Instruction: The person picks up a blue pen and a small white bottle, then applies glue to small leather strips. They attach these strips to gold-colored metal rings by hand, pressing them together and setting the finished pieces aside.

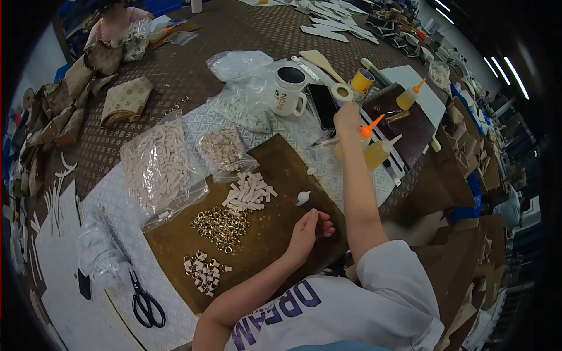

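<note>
My left hand (308, 233) rests at the right part of a brown mat (269, 251), its fingers curled; whether something small is in them I cannot see. Just beyond it lies a small white piece (302, 198). My right hand (348, 118) is stretched far forward, closed, at the near edge of a round, white-rimmed thing like a tape roll (342, 92). Its fingertips are hidden. A black phone (322, 106) lies beside it. On the mat are piles of pale strips (250, 192), gold-coloured metal rings (220, 228) and rings with strips through them (205, 272).
Orange-tipped bottle (367, 130) and clear-nozzled bottle (377, 153) stand beside my right forearm. Beyond are a white mug (288, 92), a yellow tin (362, 82) and another glue bottle (410, 95). Bags of strips (158, 167) and black scissors (146, 304) lie left. Another person (117, 26) sits far left.
</note>
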Demonstrator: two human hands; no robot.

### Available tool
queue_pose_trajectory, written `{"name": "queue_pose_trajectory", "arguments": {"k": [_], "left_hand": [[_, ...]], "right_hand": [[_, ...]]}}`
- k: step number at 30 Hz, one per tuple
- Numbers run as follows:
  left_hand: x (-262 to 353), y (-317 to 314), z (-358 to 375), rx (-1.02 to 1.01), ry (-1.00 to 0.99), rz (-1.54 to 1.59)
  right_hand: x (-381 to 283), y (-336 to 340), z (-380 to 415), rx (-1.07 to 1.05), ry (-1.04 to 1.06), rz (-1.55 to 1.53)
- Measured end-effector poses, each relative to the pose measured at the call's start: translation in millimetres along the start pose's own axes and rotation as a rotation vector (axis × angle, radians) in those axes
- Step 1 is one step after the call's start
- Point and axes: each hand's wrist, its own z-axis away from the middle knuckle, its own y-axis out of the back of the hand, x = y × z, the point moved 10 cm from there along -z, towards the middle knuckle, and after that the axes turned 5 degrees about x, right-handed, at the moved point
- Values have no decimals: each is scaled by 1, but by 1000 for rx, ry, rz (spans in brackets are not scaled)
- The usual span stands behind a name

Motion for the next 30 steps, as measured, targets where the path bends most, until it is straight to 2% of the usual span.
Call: {"name": "queue_pose_trajectory", "arguments": {"k": [3, 13, 15, 18, 21, 23, 25, 27, 29, 30], "left_hand": [[0, -1, 0, -2, 3, -2], [-5, 0, -4, -42, 4, 9], [-4, 0, -4, -37, 3, 9], [-2, -1, -2, -7, 16, 0], [-3, 1, -4, -3, 16, 2], [-4, 1, -4, -7, 19, -7], [-5, -1, -2, -8, 27, -29], [-1, -5, 1, -31, -74, -126], [11, -13, 9, -52, -209, -313], [21, -20, 21, -53, -291, -452]], "right_hand": [[10, -13, -12, 20, -18, -9], [17, -52, -32, -134, -69, 25], [17, -49, -30, -75, -71, 6], [-22, 11, 5, 421, 147, 60], [-64, 85, 54, 488, 382, -419], [-87, 128, 104, 321, 516, -703], [-82, 160, 162, 320, 735, -727], [-66, 185, 221, 271, 1036, -708], [-45, 195, 243, 185, 951, -804], [-27, 194, 249, 186, 828, -823]]}}
